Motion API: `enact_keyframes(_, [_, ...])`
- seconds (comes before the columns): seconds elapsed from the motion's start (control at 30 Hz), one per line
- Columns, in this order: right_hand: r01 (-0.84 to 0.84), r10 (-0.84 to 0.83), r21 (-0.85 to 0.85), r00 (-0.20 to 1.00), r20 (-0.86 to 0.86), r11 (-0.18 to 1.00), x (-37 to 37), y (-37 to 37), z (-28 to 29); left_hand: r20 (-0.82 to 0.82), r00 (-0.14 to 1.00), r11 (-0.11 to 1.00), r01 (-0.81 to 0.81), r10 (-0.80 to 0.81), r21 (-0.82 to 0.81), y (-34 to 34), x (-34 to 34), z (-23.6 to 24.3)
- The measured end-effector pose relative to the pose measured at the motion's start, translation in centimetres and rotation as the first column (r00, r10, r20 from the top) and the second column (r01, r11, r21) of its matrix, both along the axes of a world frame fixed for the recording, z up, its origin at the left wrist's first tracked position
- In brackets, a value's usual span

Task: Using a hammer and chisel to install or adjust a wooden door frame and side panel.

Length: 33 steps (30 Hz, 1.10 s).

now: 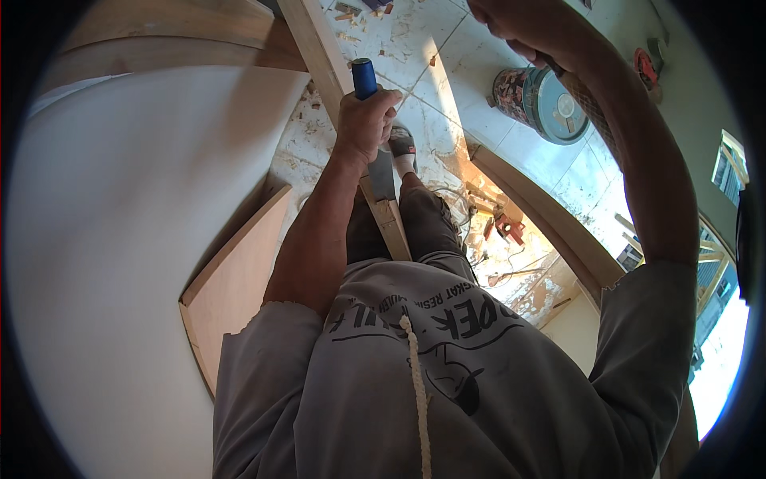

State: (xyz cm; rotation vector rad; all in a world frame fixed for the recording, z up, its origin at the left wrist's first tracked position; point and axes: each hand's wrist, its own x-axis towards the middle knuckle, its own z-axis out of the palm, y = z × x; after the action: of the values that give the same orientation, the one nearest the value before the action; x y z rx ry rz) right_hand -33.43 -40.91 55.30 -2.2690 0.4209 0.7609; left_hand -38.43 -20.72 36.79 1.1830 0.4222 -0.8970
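My left hand is wrapped round the blue handle of a chisel. Its broad metal blade points down towards me, against a long wooden beam. A cut notch shows in the beam near the blade's end, between my legs. Raised at the upper right, my right hand has its fingers curled, partly cut off by the picture's top. A long brown piece with a rough, patterned surface runs from this hand behind the forearm; its kind cannot be made out.
A lidded bucket stands on the tiled floor at the right. Curved wooden boards lie near my right side, by a red power tool and cables. More boards lean at the left beside a large white surface. Wood chips litter the floor.
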Motion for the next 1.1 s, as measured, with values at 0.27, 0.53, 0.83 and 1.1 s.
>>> enact_keyframes(0.27, [0.193,-0.193,-0.003,0.981,0.026,0.981,0.8,0.1,0.1,-0.016,0.999,0.999,-0.042,0.042,0.009,1.2,-0.2,-0.8])
enact_keyframes(0.53, [0.238,-0.263,0.134,0.940,0.216,0.962,-1.4,-0.1,2.3,0.049,0.998,0.999,-0.043,0.044,-0.010,0.6,-1.1,1.0])
enact_keyframes(0.83, [-0.168,0.167,-0.047,0.986,-0.015,0.985,-3.2,-2.2,-2.5,0.115,0.992,0.997,-0.054,0.049,0.046,0.9,-2.0,1.1])
enact_keyframes(1.1, [-0.160,0.161,-0.025,0.951,0.265,0.987,-4.1,-2.3,-4.0,0.036,0.999,0.999,-0.041,0.041,0.019,0.6,-1.7,0.4])
